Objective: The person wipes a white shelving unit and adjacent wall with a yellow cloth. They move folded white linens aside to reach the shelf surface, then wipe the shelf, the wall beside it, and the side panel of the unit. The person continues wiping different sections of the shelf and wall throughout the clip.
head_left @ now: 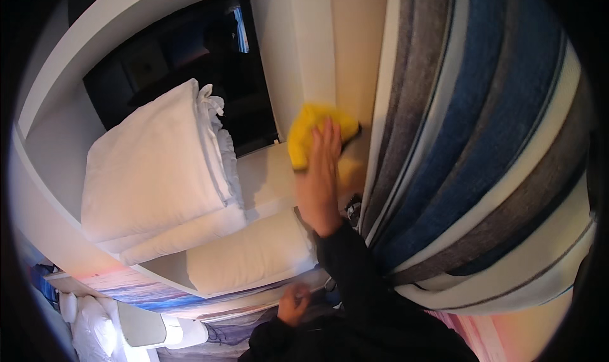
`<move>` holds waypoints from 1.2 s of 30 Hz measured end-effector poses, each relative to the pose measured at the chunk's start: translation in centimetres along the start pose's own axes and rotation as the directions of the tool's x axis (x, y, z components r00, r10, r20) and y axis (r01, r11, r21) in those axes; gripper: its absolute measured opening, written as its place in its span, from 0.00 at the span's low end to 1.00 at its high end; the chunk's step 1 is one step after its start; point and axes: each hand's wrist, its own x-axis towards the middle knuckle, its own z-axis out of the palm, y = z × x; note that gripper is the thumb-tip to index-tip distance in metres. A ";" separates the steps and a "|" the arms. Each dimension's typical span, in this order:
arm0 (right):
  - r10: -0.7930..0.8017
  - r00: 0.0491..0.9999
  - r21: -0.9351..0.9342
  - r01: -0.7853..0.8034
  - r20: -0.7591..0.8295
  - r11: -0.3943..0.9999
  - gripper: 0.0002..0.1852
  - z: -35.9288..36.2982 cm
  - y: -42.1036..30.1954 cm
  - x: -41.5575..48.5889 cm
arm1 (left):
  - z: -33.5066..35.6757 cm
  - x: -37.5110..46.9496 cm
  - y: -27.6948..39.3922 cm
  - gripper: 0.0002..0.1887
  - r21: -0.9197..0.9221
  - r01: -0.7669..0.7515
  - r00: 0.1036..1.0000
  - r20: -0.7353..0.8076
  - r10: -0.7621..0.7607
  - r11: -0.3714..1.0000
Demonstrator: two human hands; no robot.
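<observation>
My right hand (321, 191) is raised in front of me, its fingers laid over a yellow cloth (307, 124). The cloth has a dark edge and appears to lie against the pale wall panel (314, 53) beside the curtain, slightly blurred. Lower down, near the front edge of the shelf unit, is my left hand (293, 304). Its fingers look partly curled, and nothing is plainly seen in them. Left of the cloth, a stack of folded white bedding (147, 176) leans before a black screen (185, 62). A rolled or folded white bedding piece (252, 252) lies below.
A curtain striped blue, grey and cream (476, 124) hangs close on my right. The recess has a curved white rim (95, 24) and a front panel with a printed sea picture (138, 290). White pillows (95, 324) and a white chair (185, 331) are at lower left.
</observation>
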 end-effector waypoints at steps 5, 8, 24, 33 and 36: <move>0.157 0.983 -0.141 -0.143 0.095 0.980 0.48 2.4 3.1 -11.2 | -1.7 0.5 0.6 0.11 -0.094 0.098 0.995 0.022 -0.096 0.991; 0.154 0.988 -0.126 -0.149 0.026 0.981 0.46 1.5 1.3 -6.2 | -1.7 0.9 -1.8 0.10 -0.098 -0.043 0.998 0.030 0.046 0.994; 0.114 0.985 -0.196 -0.088 0.129 0.977 0.40 2.0 1.1 -7.7 | -5.9 4.0 1.2 0.06 -0.064 -0.152 0.984 0.081 0.156 0.986; 0.198 0.980 -0.221 -0.198 -0.023 0.955 0.44 4.3 3.4 -9.7 | -8.0 4.2 5.9 0.08 -0.232 -0.159 0.971 0.139 0.195 0.960; 0.383 0.923 -0.144 -0.375 0.034 0.916 0.44 5.4 4.4 -17.2 | -6.7 2.7 5.6 0.08 -0.323 -0.138 0.962 0.181 0.204 0.936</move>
